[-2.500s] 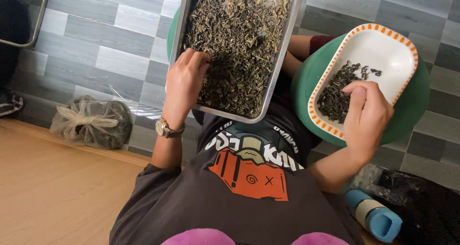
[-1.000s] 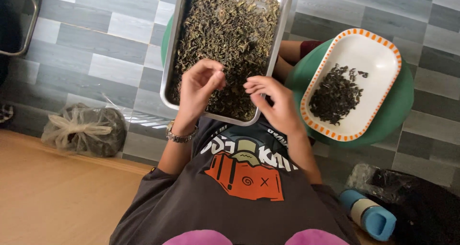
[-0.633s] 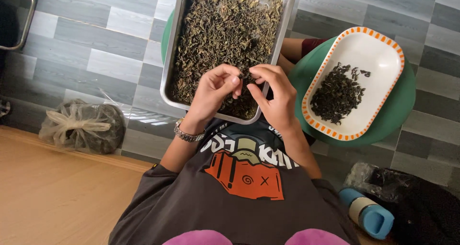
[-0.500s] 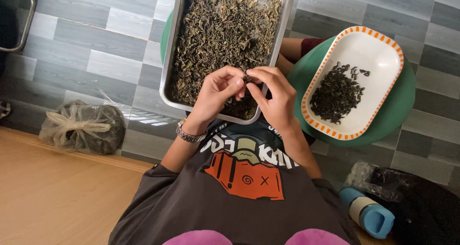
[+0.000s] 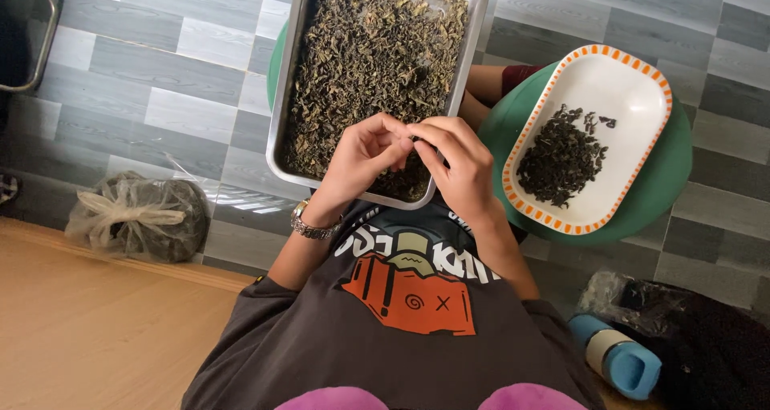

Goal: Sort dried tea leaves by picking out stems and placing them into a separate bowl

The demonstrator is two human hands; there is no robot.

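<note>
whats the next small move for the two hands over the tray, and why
Probably the right hand carries the picked bit over to the white dish with the orange rim. Both hands meet fingertip to fingertip with the left hand above the near end of the metal tray of dried leaves, seemingly pinching a small piece, and the dish already holds a pile of darker leaves.

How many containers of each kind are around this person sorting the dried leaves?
Metal tray heaped with dried leaves: 1
White dish with an orange rim: 1
Tied plastic bag on the floor: 1
Blue bottle: 1
Total: 4

Left hand and right hand meet over the tray's near end, fingertips pinched together.
</note>
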